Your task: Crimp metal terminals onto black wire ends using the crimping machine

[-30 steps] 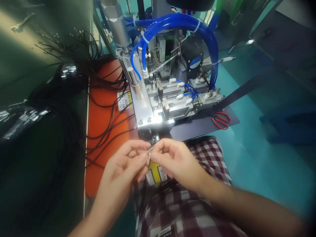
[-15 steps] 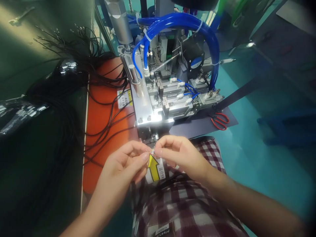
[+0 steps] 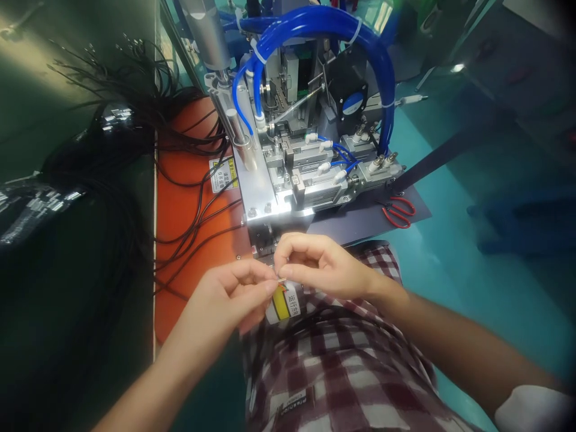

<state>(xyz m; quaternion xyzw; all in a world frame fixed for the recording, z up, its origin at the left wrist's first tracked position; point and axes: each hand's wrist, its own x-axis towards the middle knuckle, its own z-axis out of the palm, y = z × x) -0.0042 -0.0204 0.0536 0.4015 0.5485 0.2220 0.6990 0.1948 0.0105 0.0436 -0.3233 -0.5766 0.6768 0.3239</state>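
My left hand [image 3: 231,294] is closed, its thumb and forefinger pinching a small thin piece [image 3: 282,279] whose pale tip sticks out past them. Too little of it shows to tell its kind. Right beside those fingertips, my right hand [image 3: 317,264] is also closed in a pinch; what lies between its fingers is hidden. Both hands are held just in front of the metal machine [image 3: 265,198], above a white label with a yellow arrow [image 3: 281,305].
Black cables [image 3: 193,219] trail over an orange surface [image 3: 173,312] on the left. Thick blue hoses [image 3: 315,21] arch above the machine. Red-handled pliers or cutters [image 3: 398,211] lie on the grey surface to the right. A checkered garment [image 3: 342,372] covers my lap.
The view has shifted slightly, so the machine appears higher and further left. My right hand has moved a little up and over my left fingertips, and the thin piece's tip now shows.
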